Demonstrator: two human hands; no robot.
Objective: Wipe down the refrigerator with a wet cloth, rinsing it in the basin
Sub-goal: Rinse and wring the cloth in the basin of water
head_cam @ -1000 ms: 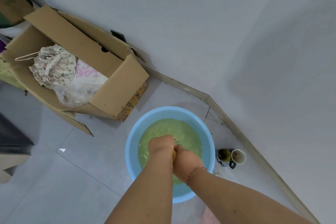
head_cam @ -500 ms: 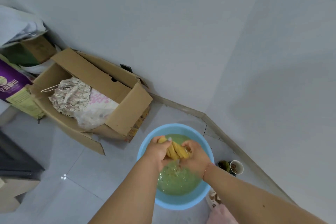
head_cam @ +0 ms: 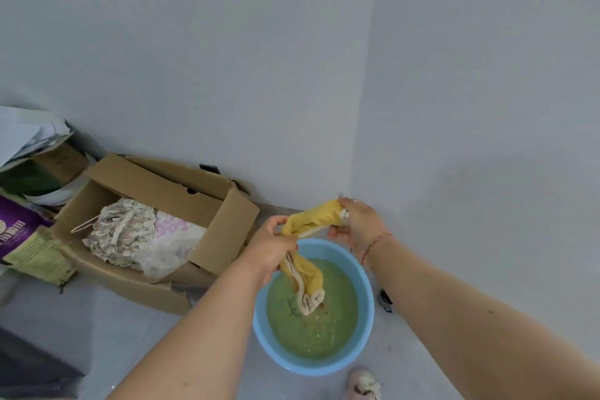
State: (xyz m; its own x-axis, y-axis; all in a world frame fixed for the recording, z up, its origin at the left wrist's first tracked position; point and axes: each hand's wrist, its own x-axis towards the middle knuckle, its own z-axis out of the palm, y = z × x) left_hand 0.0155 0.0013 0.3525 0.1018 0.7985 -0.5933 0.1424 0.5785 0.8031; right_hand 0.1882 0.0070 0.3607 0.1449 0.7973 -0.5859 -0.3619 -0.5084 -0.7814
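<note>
While the blue basin (head_cam: pixel 366 328) of greenish water sits on the floor beside an open cardboard box (head_cam: pixel 224 221), a twisted yellow cloth (head_cam: pixel 308 273) is held above it. Its long axis slants from upper right to lower left, then hangs downward, its end touching the water. The left hand (head_cam: pixel 271 248) is closed around its middle, and the right hand (head_cam: pixel 358 224) pinches its upper end.

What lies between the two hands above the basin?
In the head view, a twisted stretch of the yellow cloth spans from the left hand to the right hand; its loose end hangs over the blue basin.
</note>
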